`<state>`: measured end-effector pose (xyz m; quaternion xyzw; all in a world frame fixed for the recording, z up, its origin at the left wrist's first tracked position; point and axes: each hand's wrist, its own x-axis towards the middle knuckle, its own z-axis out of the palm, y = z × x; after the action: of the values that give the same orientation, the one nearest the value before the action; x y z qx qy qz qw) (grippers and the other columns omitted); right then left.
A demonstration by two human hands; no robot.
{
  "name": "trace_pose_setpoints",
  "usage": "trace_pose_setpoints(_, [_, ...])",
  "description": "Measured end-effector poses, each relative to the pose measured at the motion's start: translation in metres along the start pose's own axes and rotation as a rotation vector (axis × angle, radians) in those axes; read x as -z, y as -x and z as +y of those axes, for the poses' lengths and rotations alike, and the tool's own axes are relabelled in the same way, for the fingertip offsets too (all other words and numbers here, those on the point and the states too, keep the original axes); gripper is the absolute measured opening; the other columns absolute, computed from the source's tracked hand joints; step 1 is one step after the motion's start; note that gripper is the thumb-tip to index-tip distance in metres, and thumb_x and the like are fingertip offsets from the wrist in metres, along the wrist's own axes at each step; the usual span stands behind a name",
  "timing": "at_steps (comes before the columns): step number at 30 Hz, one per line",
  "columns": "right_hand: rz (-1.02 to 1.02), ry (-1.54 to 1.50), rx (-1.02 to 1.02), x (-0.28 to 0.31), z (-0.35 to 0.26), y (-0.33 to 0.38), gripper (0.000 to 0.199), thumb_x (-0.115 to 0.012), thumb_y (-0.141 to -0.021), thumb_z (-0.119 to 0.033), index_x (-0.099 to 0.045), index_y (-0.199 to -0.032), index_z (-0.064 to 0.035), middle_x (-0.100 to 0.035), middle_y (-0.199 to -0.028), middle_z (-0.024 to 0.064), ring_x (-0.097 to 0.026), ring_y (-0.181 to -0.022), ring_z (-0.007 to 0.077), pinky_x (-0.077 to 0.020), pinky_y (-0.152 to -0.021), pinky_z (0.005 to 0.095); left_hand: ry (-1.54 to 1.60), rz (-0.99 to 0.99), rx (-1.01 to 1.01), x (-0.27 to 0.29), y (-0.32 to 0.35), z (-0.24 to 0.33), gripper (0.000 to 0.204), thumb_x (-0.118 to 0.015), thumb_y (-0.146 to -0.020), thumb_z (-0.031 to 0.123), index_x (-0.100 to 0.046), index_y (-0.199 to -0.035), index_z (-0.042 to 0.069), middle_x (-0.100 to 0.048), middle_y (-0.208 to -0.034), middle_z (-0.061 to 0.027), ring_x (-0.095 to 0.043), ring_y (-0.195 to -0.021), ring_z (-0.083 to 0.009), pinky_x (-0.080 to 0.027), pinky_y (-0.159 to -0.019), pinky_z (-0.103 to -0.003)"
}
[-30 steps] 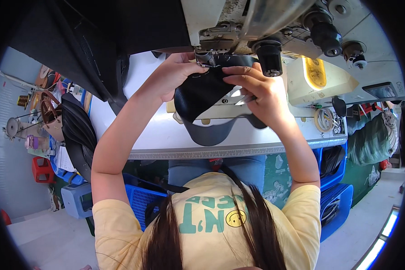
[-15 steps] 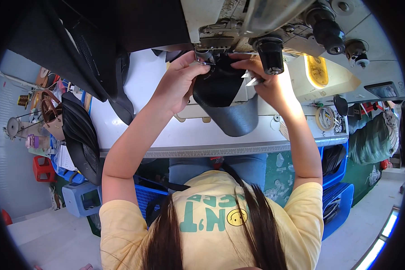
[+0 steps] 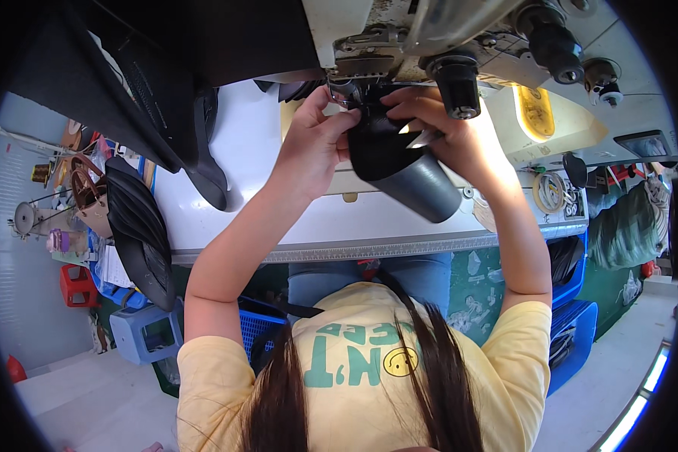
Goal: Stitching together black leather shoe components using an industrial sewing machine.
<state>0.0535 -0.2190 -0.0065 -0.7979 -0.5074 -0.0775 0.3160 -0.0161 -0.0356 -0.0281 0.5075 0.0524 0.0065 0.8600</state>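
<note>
A curved black sheet, like leather (image 3: 410, 184), lies under the head of a sewing machine (image 3: 369, 64), its lower part curled into a rounded flap. My left hand (image 3: 316, 143) pinches its left edge close to the needle area, thumb and forefinger together. On the other side, my right hand (image 3: 448, 132) has its fingers bent over the sheet's upper right edge. Pointed metal blades, like those of thread snips (image 3: 425, 138), stick out from under the right hand's fingers; their handles are hidden in the palm. The needle's point cannot be made out.
Large black sheets (image 3: 151, 90) hang at the upper left, with a stack of curved black pieces (image 3: 135, 226) lower down. A ruler strip (image 3: 354, 251) runs along the table's front edge. Blue crates (image 3: 572, 339) stand at the right, a blue stool (image 3: 147, 331) at the left.
The black sheet has turned, its curled lower end swinging to the right. Both hands keep their hold beside the needle area. The whole view has shifted slightly.
</note>
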Motion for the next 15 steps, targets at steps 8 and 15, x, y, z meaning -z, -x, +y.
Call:
trace_pose_setpoints(8, [-0.059,-0.035,0.028,-0.002,0.016,0.001,0.040,-0.047,-0.063,0.019,-0.056,-0.093,-0.0053,-0.056,-0.106,0.0093,-0.058,-0.088,0.0211,-0.0485,-0.071,0.0281,-0.016,0.065,-0.064,-0.006,0.002,-0.004,0.015,-0.050,-0.081,0.005,-0.044,-0.095,0.007,-0.058,-0.071,-0.0062,-0.059,-0.053,-0.0138,-0.048,-0.045,-0.025])
trace_pose_setpoints(15, [0.084,-0.044,0.085,-0.007,0.025,-0.004,0.028,-0.055,-0.060,0.011,-0.057,-0.084,-0.0044,-0.056,-0.085,0.0102,-0.057,-0.075,0.0261,-0.0466,-0.063,0.0314,-0.077,0.079,-0.048,-0.008,0.000,-0.003,0.016,-0.050,-0.081,0.006,-0.043,-0.095,0.006,-0.058,-0.067,-0.0062,-0.058,-0.051,-0.0139,-0.046,-0.046,-0.025])
